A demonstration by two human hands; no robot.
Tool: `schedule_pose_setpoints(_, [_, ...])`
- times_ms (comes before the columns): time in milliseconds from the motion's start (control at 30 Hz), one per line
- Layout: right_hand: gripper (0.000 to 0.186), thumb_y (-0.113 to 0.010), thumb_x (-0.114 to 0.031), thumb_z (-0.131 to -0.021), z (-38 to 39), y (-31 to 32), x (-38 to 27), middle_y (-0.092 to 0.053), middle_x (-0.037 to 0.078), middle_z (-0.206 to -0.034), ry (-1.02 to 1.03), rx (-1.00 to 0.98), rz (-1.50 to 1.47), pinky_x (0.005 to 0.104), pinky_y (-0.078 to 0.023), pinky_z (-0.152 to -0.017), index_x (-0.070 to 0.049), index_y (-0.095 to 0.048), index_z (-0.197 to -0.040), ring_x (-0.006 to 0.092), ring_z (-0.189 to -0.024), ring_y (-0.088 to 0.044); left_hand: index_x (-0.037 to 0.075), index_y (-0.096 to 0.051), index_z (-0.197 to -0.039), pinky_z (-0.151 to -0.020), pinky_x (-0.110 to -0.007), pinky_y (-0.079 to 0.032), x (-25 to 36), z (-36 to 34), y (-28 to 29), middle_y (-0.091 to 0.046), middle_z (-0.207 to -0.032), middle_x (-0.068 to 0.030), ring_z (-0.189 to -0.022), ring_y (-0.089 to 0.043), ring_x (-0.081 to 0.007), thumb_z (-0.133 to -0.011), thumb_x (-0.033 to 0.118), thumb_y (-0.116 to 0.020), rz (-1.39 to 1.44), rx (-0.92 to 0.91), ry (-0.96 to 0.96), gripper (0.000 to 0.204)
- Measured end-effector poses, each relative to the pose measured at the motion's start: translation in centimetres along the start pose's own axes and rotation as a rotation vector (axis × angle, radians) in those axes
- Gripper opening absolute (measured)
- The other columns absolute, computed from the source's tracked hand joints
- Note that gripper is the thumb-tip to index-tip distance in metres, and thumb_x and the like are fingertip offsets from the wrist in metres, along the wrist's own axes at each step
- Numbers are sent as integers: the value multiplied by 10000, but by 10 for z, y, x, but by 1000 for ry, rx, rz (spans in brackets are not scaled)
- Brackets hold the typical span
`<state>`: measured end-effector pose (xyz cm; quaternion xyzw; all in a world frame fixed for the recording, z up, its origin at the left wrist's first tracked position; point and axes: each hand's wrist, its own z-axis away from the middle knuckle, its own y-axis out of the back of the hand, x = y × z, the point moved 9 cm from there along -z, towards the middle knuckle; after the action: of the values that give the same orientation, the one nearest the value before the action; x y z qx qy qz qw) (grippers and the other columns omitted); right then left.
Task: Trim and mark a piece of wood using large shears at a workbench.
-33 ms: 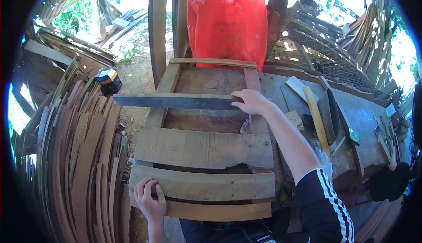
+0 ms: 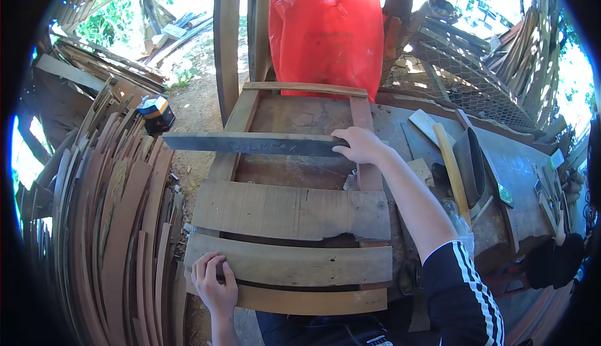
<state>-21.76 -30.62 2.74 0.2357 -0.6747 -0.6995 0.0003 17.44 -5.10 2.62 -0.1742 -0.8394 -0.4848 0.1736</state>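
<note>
Thumb and fingers of the right hand (image 2: 358,146) are pinching one dark board (image 2: 250,145) at its right end. This board is over the far half of a wooden frame (image 2: 361,115). Its long axis runs from left to right, almost level, and the free end points to the left, beyond the frame. The pale narrow edge is turned upward, the dark broad face toward the near side; whether it touches the two rails (image 2: 240,117), I cannot tell.

The left hand (image 2: 216,283) has its fingers bent and slightly apart, resting on the middle one of three broad slats (image 2: 288,210).

Between the dark board and the one thin crosspiece (image 2: 305,88) at the far end, a wide gap is open; toward the nearest slat, the gap is smaller. Among the three slats only narrow gaps remain.

On the left stand many thin boards (image 2: 119,233), with one small box (image 2: 156,117) near them. Behind the frame hangs one red sheet (image 2: 325,39); on the right lies one yellowish stick (image 2: 452,170).
</note>
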Motion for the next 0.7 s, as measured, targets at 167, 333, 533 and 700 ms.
schedule_pose_setpoints(167, [460,-703,-316,-929,-11,-4,2,-702,213,-1208,23,-17,-48,459,-499,-997,-91,-640,-1325,391,-1170,-641,38,-700,-963,-966,-456,-462,-1,1,3,-669,-1119,-113,-1078,-601,-339,-872,111,-649,-2,11,1,128])
schedule_pose_setpoints(333, [442,-733,-259,-918,-42,-9,25,-711,196,-1216,51,-105,-195,405,-491,-1007,-64,-667,-1309,339,-1153,-663,45,-699,-962,-961,-455,-462,-2,0,3,-668,-1108,-110,-1070,-599,-338,-862,114,-652,-1,17,10,130])
schedule_pose_setpoints(533, [487,-744,-205,-920,-76,-33,55,-719,129,-1271,-20,-333,-239,367,-493,-1020,-102,-640,-1384,232,-1157,-671,50,-699,-964,-961,-454,-460,-2,0,3,-667,-1107,-108,-1073,-598,-335,-851,102,-658,12,23,9,132])
schedule_pose_setpoints(700, [478,-745,-184,-914,-81,-42,58,-708,115,-1296,-29,-297,-338,357,-493,-1039,-109,-650,-1376,231,-1167,-668,47,-699,-961,-961,-456,-462,-4,2,2,-668,-1105,-112,-1069,-601,-336,-851,100,-660,8,20,4,129])
